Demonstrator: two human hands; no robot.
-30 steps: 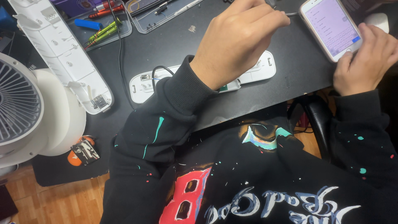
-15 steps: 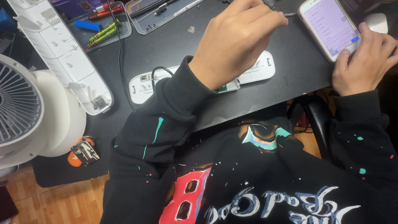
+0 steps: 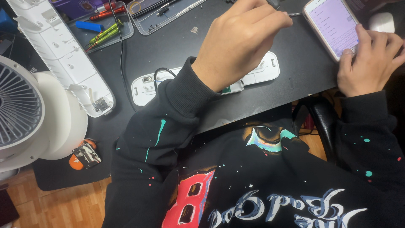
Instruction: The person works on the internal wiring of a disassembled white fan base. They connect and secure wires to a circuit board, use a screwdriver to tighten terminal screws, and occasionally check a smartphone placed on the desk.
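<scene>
left hand: one screwdriver | right hand: one phone

black desk, white fan, paint-speckled black sleeve, lilac phone screen

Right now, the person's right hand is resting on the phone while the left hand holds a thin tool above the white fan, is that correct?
Not quite. In the head view the left hand holds the thin tool above the long white casing on the dark table, not the fan. The right hand does rest on the phone.
</scene>
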